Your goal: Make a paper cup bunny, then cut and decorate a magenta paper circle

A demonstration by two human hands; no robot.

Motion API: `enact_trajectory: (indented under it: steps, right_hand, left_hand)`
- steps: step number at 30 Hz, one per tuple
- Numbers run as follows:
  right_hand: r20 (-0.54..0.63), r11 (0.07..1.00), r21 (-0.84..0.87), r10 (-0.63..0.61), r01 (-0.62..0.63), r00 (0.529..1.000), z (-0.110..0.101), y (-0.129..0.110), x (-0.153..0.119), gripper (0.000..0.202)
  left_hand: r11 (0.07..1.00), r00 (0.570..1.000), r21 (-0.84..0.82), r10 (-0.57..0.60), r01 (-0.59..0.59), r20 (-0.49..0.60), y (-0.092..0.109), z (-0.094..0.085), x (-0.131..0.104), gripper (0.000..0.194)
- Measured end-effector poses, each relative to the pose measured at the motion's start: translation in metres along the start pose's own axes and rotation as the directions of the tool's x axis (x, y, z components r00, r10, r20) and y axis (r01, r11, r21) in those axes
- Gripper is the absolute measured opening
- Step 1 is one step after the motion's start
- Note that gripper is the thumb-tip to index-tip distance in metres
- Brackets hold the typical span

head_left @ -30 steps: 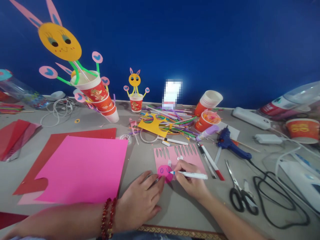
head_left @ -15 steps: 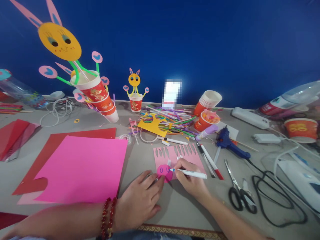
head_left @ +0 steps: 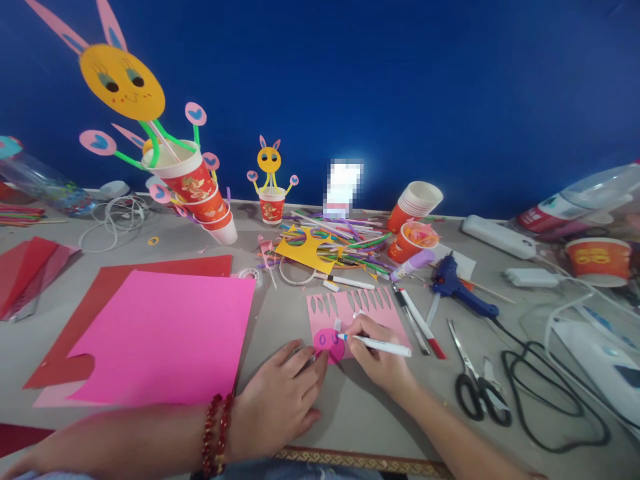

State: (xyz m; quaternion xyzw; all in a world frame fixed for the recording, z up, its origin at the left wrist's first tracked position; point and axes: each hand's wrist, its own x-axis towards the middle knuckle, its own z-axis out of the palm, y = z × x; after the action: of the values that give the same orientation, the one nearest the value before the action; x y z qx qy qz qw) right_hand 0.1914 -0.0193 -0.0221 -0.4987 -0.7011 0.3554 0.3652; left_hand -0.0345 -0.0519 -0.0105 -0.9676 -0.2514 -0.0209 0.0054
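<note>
My right hand (head_left: 376,347) grips a white marker (head_left: 385,347), its blue tip on a magenta paper circle (head_left: 330,353). On the circle are a blue oval and, under the tip, a U-shaped blue line. Fingers stretched out, my left hand (head_left: 280,393) lies flat with its fingertips at the circle's left edge. A small thin dark thing shows by those fingertips; what it is I cannot make out. Beneath the circle lies a light pink sheet (head_left: 367,310) with leaf-shaped holes along its top.
Magenta paper (head_left: 175,333) covers red paper on the left. Scissors (head_left: 480,393) and a blue glue gun (head_left: 460,287) lie to the right. Behind are pipe cleaners (head_left: 350,240), a yellow paper offcut (head_left: 307,250), stacked cups (head_left: 415,200) and a cup figure with rabbit ears (head_left: 271,180).
The marker tip has shifted slightly left and up on the circle, and the second blue line has grown a little. My left hand stays in place.
</note>
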Motion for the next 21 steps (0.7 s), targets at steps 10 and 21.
enact_trajectory:
  steps: [10,21]
  right_hand:
    - [0.022,1.000,0.018,-0.010,0.009,1.000,0.0010,0.0031,-0.0006,0.015]
    - [0.030,1.000,-0.009,-0.012,0.012,0.999,0.0002,-0.0004,-0.0003,0.016]
  left_hand:
    - [1.000,1.000,-0.014,-0.010,0.010,-0.011,0.0005,0.0040,0.0004,0.046]
    - [1.000,1.000,-0.012,-0.013,0.013,-0.009,0.0013,0.0017,0.0007,0.046]
